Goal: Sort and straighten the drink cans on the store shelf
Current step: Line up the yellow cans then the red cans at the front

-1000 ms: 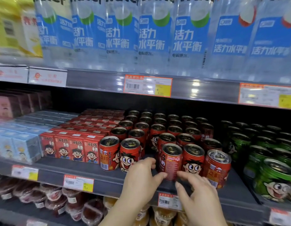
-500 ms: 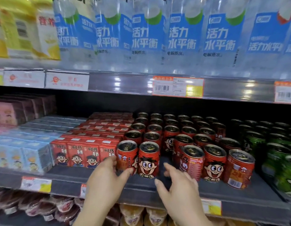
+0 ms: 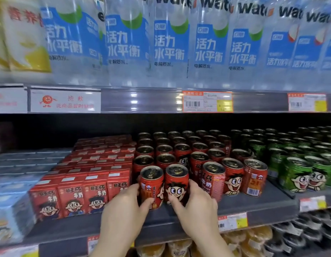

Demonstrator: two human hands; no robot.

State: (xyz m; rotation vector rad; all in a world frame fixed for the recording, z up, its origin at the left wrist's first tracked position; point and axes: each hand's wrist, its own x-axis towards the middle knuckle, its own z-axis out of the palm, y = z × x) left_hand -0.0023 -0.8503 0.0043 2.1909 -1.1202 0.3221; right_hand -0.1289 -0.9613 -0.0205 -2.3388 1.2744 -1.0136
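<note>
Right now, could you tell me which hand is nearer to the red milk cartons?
Left. The left hand grips a front red can right beside the red milk cartons; the right hand sits one can farther away.

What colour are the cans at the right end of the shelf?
Green metal cans with a cartoon face, seen in the head view.

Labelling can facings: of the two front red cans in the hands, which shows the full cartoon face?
The can in the right hand; the left hand one's face is turned aside.

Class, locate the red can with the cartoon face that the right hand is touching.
In the head view, the red can stands at the front edge of the middle shelf, centre frame, between another red can in the left hand and the right hand.
</note>
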